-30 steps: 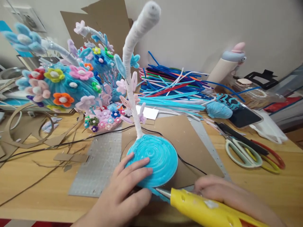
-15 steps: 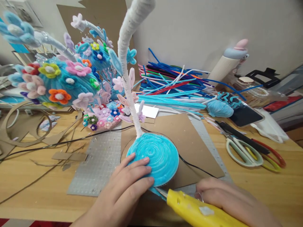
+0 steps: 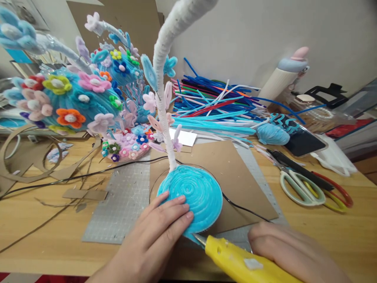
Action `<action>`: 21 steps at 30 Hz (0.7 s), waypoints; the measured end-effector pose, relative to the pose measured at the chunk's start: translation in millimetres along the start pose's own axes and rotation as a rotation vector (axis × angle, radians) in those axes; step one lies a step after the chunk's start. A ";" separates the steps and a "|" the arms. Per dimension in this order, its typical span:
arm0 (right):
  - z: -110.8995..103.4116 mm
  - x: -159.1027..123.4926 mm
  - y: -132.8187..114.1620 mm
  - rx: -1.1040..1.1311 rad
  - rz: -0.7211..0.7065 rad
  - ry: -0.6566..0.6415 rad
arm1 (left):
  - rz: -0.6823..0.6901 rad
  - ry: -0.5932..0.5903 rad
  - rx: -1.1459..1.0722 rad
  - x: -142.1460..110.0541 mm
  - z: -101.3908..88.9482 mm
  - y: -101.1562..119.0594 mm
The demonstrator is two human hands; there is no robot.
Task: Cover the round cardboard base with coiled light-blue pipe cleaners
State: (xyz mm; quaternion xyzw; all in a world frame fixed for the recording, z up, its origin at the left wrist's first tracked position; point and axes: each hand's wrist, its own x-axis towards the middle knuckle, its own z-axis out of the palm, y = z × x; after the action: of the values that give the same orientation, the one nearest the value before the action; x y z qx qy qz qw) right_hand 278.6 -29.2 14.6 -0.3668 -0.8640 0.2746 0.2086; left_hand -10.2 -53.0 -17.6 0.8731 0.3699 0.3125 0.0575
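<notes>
A round base (image 3: 203, 196) coiled from bright blue pipe cleaners lies over the cardboard, a white wrapped stem (image 3: 160, 82) rising from its far left edge. Flowers and leaves in pale blue, pink and lilac line that stem. My left hand (image 3: 165, 220) grips the base's near left side, fingers over the top and thumb hidden. From the near edge a blue pipe-cleaner strip (image 3: 190, 236) sticks out. My right hand (image 3: 282, 245) is closed around a yellow glue gun (image 3: 235, 259), whose metal nozzle is at the strip, just under the rim.
Behind lies a pile of coloured pipe cleaners (image 3: 215, 102). Flowered blue lamp-like pieces (image 3: 70, 102) stand at left, beside cardboard offcuts (image 3: 11, 149). On the right are scissors (image 3: 300, 188), a phone (image 3: 306, 141) and a pale bottle (image 3: 282, 78). A black cord (image 3: 244, 208) crosses the cardboard sheet (image 3: 235, 173).
The white stem's upper part has leaned slightly right. The glue gun has shifted a little left along the base's near edge, and my left fingers have moved slightly.
</notes>
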 end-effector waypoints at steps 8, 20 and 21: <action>-6.9 -2.3 4.7 -0.046 -0.019 -0.019 | -0.017 0.022 -0.008 -1.3 3.3 -1.5; -9.9 -6.2 6.0 -0.010 -0.003 -0.067 | -0.003 0.055 -0.012 1.2 1.3 -1.0; -10.1 -5.5 5.0 -0.013 -0.003 -0.051 | -0.003 0.056 -0.012 1.3 1.2 -0.8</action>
State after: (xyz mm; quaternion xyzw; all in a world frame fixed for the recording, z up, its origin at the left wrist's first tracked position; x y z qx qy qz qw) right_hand 290.5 -27.2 18.2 -0.3596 -0.8714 0.2779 0.1848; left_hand -9.3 -51.4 -18.2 0.8631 0.3707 0.3390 0.0529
